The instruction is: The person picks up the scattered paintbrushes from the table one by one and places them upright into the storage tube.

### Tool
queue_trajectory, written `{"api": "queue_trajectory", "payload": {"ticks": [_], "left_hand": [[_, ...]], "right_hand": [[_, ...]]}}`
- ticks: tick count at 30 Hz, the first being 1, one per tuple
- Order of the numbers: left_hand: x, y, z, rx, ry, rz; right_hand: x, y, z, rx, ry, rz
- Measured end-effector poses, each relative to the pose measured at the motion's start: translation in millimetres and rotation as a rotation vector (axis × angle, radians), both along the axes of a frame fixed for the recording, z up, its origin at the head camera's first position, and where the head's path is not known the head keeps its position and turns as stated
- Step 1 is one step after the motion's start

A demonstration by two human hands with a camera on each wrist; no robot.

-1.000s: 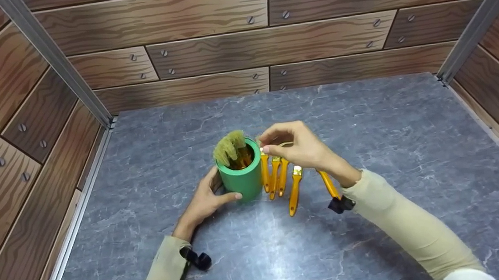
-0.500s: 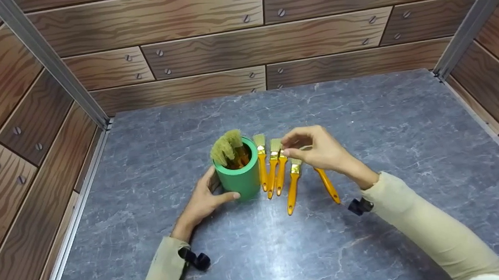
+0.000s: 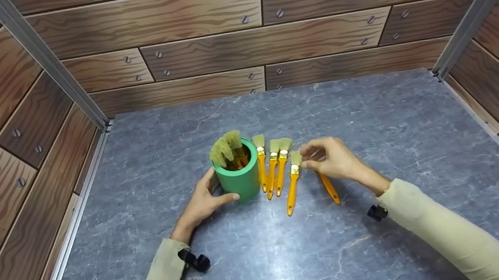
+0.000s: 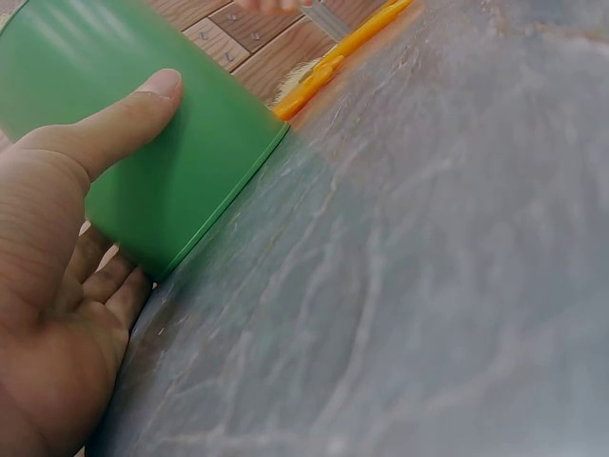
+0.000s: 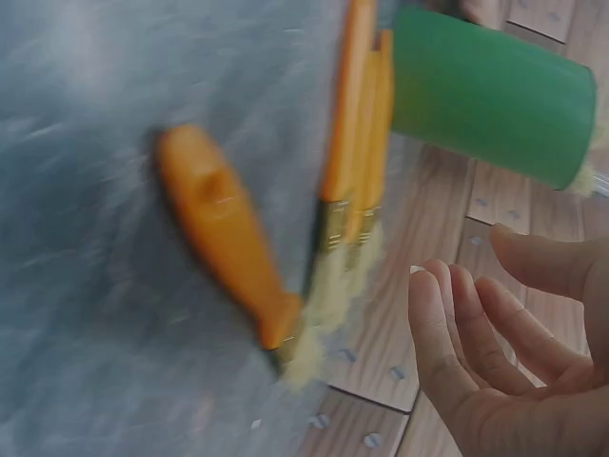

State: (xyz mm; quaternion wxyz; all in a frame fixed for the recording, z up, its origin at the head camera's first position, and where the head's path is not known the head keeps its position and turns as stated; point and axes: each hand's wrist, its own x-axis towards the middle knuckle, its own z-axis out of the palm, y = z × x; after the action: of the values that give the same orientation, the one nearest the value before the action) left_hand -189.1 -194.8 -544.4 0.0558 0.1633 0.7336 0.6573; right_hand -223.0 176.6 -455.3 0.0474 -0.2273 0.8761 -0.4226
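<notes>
A green cylindrical cup [image 3: 238, 182] stands upright on the table, with several bristle-up paintbrushes [image 3: 228, 149] in it. My left hand [image 3: 203, 200] holds its side, thumb [image 4: 128, 124] across the front and fingers round the far side. Right of the cup, several flat paintbrushes [image 3: 271, 169] with orange handles lie with their bristles toward the back wall. My right hand [image 3: 334, 158] hovers between a single paintbrush [image 3: 293, 185] and the rightmost paintbrush [image 3: 330, 189], whose bristle end it hides in the head view. In the right wrist view its fingers [image 5: 442, 352] are loosely bent with nothing between them.
The grey marbled table [image 3: 166, 137] is bounded by wood-patterned walls [image 3: 203, 51] at the back and both sides. Metal posts [image 3: 51, 61] rise at the back corners. A dark camera mount [image 3: 194, 260] sits on the left wrist, another mount [image 3: 377, 212] on the right.
My right hand has moved right from beside the cup, past the grouped paintbrushes, uncovering their bristles. My left hand and the cup have stayed in place.
</notes>
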Motion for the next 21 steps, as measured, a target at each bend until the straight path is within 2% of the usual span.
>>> {"api": "queue_trajectory", "payload": {"ticks": [21], "left_hand": [[0.4,1,0.5,0.01,0.003,0.004]], "right_hand": [[0.9,34,-29.7,0.162,-0.054,-0.087]]}}
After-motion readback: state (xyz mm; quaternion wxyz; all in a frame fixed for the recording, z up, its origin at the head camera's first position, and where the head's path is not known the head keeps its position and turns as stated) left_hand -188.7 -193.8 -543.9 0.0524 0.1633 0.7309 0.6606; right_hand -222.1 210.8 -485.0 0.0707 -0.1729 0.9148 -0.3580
